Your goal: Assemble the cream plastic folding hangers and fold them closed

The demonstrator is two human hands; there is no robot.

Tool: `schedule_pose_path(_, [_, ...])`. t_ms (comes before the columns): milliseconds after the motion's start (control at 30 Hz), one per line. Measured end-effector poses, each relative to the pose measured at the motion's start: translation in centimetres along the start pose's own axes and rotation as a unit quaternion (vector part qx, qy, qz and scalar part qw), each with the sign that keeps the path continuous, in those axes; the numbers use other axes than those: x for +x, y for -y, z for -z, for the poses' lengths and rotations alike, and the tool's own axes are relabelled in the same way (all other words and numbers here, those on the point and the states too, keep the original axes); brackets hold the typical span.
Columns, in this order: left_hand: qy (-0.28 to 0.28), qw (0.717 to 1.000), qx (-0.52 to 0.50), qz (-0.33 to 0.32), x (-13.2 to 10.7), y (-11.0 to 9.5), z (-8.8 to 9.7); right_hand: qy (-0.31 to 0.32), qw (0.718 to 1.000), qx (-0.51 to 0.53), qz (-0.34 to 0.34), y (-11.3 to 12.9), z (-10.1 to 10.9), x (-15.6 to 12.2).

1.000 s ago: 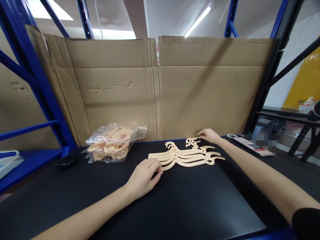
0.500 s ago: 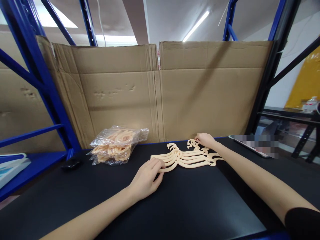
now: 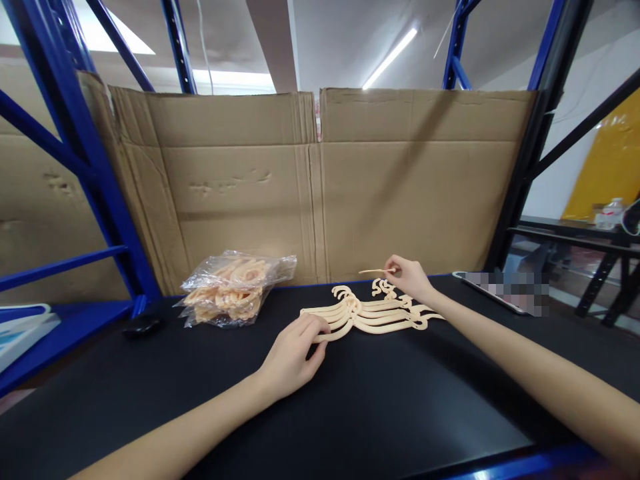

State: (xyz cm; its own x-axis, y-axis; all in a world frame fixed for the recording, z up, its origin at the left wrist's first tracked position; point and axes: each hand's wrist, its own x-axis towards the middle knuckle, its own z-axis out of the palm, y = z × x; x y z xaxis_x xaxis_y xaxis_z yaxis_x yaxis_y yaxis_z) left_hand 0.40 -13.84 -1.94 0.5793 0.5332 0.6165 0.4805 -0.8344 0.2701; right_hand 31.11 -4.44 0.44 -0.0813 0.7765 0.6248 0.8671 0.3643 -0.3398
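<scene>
Several cream-coloured hangers (image 3: pixel 384 328) lie overlapped in a row on the black tabletop (image 3: pixel 390 400), their hooks toward the back. My left hand (image 3: pixel 294 348) rests at their left ends, fingers curled and thumb against the nearest hanger's arm. Above the right part of the row, my right hand (image 3: pixel 411 277) pinches a raised hanger (image 3: pixel 371 271), seen nearly edge-on. Most of that raised piece is hidden by the hand. More hanger hooks (image 3: pixel 383 287) lie below and behind my right hand.
A clear plastic bag (image 3: pixel 230 290) of cream-coloured hangers sits at the back left. Near it is a small black object (image 3: pixel 142 326). Cardboard (image 3: pixel 240 193) walls the back edge. A flat, partly blurred object (image 3: pixel 493 293) lies at the right; blue shelf posts (image 3: pixel 95 173) stand at the side.
My right hand has risen from the hooks at the back right, lifting one hanger off the table. My left hand stays at the left ends of the row.
</scene>
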Motion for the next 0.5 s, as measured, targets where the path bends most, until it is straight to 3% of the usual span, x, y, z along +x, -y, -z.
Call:
schedule_pose_path(100, [-0.005, 0.975, -0.164, 0.149, 0.0, -1.2, -0.7, 0.011, 0.996, 0.088, 0.026, 4.2, -0.4, -2.1])
schedule_pose_path(133, [-0.001, 0.948, -0.238, 0.211, 0.0, -1.6, -0.9, 0.017, 0.992, 0.124, 0.033, 5.8, -0.5, -3.0])
schedule_pose_path(233, [-0.007, 0.837, -0.433, 0.335, 0.0, -3.0, -1.5, 0.076, 0.936, 0.344, 0.016, 10.3, -0.8, -5.8])
schedule_pose_path(300, [-0.035, 0.795, -0.494, 0.350, -0.1, -3.6, -1.6, 0.123, 0.896, 0.427, -0.012, 12.4, -1.1, -7.4])
schedule_pose_path(367, [-0.077, 0.780, -0.517, 0.344, -0.3, -4.0, -1.6, 0.163, 0.865, 0.472, -0.043, 13.3, -1.5, -8.6])
schedule_pose_path(500, [-0.113, 0.774, -0.527, 0.333, -0.4, -4.1, -1.8, 0.217, 0.850, 0.474, -0.072, 12.8, -2.4, -9.5])
